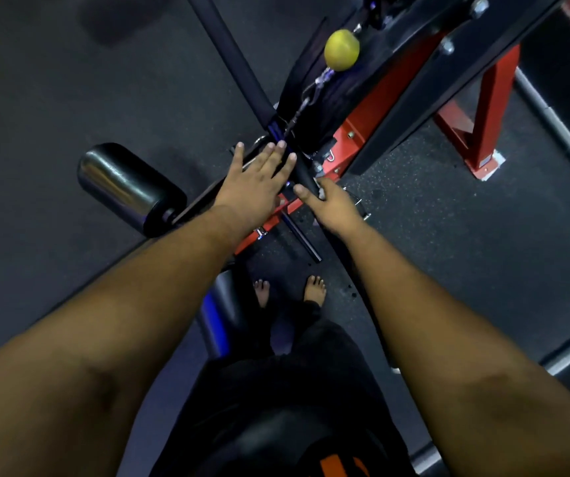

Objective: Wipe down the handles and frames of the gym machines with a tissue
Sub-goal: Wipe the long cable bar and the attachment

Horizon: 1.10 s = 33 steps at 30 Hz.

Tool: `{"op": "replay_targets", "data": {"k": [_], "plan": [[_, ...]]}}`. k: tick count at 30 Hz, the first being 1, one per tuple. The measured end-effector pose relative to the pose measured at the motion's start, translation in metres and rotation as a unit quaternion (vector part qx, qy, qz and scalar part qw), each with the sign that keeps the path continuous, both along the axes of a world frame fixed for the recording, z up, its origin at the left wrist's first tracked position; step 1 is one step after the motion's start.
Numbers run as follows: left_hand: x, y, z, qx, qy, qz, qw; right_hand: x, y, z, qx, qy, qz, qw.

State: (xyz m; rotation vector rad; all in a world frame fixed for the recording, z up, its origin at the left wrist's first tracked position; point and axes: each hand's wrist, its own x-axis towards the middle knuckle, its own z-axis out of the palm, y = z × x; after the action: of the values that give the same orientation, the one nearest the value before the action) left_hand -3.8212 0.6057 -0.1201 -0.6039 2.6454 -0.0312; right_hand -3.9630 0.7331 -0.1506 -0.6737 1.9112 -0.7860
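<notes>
A long black pull-down bar (pixel 242 68) runs diagonally from the top centre down past my right forearm. My left hand (pixel 259 177) lies flat with straight fingers over the bar's middle, by the cable clip (pixel 302 106). Just right of it, my right hand (pixel 333 204) wraps round the bar, thumb pointing left. A small white piece of tissue (pixel 319 188) shows under its fingers. The machine's red frame (pixel 362 132) and black upright (pixel 410 94) stand beyond the hands.
A yellow ball stopper (pixel 342 49) hangs on the cable above the bar. A black roller pad (pixel 128 187) juts out at the left. A red A-shaped foot (pixel 483 125) stands on the dark rubber floor at right. My bare feet (pixel 314 287) are below the bar.
</notes>
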Motion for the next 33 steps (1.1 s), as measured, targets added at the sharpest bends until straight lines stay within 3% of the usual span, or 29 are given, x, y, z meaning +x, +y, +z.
{"op": "replay_targets", "data": {"k": [5, 8, 10, 12, 16, 19, 21, 26, 29, 33], "plan": [[0.000, -0.001, -0.002, -0.001, 0.003, 0.013, 1.000, -0.018, 0.090, -0.003, 0.160, -0.130, 0.052, 0.977], [0.001, 0.002, -0.004, -0.002, 0.009, 0.017, 1.000, -0.016, 0.105, -0.004, 0.162, -0.131, 0.043, 0.977], [0.000, 0.004, -0.005, -0.001, 0.007, 0.018, 1.000, -0.011, 0.074, -0.008, 0.105, -0.063, 0.020, 0.992], [0.000, 0.004, -0.005, 0.001, 0.008, 0.021, 1.000, -0.001, 0.029, -0.013, 0.040, 0.088, 0.028, 0.995], [-0.006, 0.010, 0.001, 0.020, -0.002, 0.041, 0.999, 0.029, 0.008, -0.021, -0.037, 0.318, 0.107, 0.941], [-0.007, 0.019, 0.006, 0.054, 0.000, 0.073, 0.996, 0.027, 0.064, -0.026, -0.048, 0.381, 0.196, 0.903], [-0.004, 0.030, 0.008, 0.069, -0.008, 0.068, 0.995, 0.018, 0.105, -0.030, -0.046, 0.384, 0.245, 0.889], [0.010, 0.068, 0.012, 0.109, -0.038, 0.086, 0.990, 0.001, 0.162, -0.024, 0.022, 0.335, 0.290, 0.896], [0.028, 0.092, 0.021, 0.140, -0.054, 0.095, 0.984, 0.011, 0.172, -0.010, 0.023, 0.337, 0.235, 0.911], [0.060, 0.113, 0.043, 0.159, -0.029, 0.151, 0.975, 0.039, 0.148, 0.020, -0.062, 0.288, 0.140, 0.945]]}}
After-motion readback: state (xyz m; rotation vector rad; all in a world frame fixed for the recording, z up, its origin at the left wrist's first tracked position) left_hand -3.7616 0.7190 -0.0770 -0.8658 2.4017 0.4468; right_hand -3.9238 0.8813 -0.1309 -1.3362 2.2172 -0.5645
